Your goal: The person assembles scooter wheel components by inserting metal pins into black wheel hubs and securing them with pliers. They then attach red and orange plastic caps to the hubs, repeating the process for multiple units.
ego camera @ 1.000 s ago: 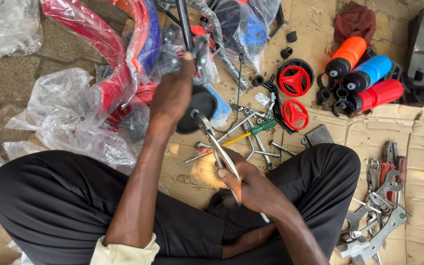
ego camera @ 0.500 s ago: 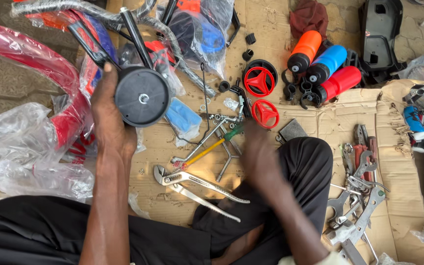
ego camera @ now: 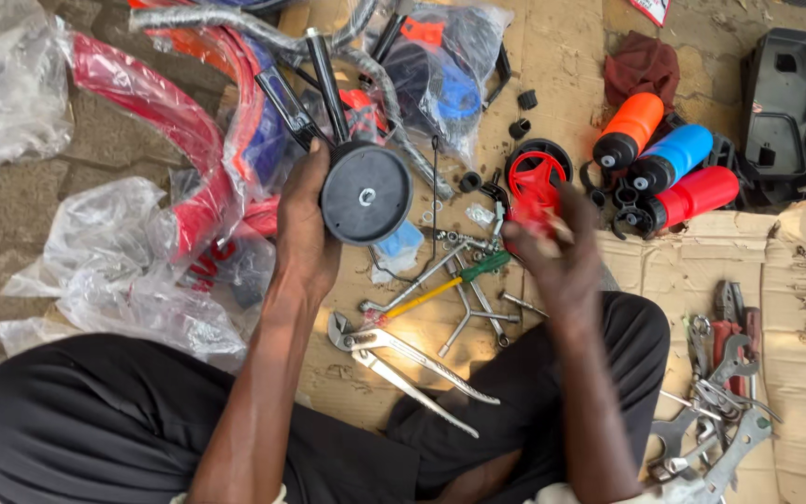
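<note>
My left hand (ego camera: pixel 302 229) is closed around the rim of a small black wheel (ego camera: pixel 366 193), held up with its flat face toward me. The wheel sits on a black metal arm (ego camera: pixel 326 79) that runs up into the wrapped bike parts. My right hand (ego camera: pixel 557 247) is blurred, and its fingers curl over a red wheel disc (ego camera: pixel 526 222) on the cardboard. A second red disc in a black tyre (ego camera: pixel 535 166) lies just beyond it. Long silver pliers (ego camera: pixel 403 359) rest on the cardboard between my knees, untouched.
A green-handled screwdriver (ego camera: pixel 464 273) and several wrenches lie between my hands. Orange (ego camera: pixel 629 131), blue (ego camera: pixel 675 157) and red bottles (ego camera: pixel 700 191) lie at the right. More tools (ego camera: pixel 720 383) are piled at the lower right. Plastic wrapping (ego camera: pixel 123 271) and a red frame (ego camera: pixel 156 103) fill the left.
My right hand let go of the silver pliers, which now lie on the cardboard, and moved up to the red disc. My left hand turned the black wheel to face me.
</note>
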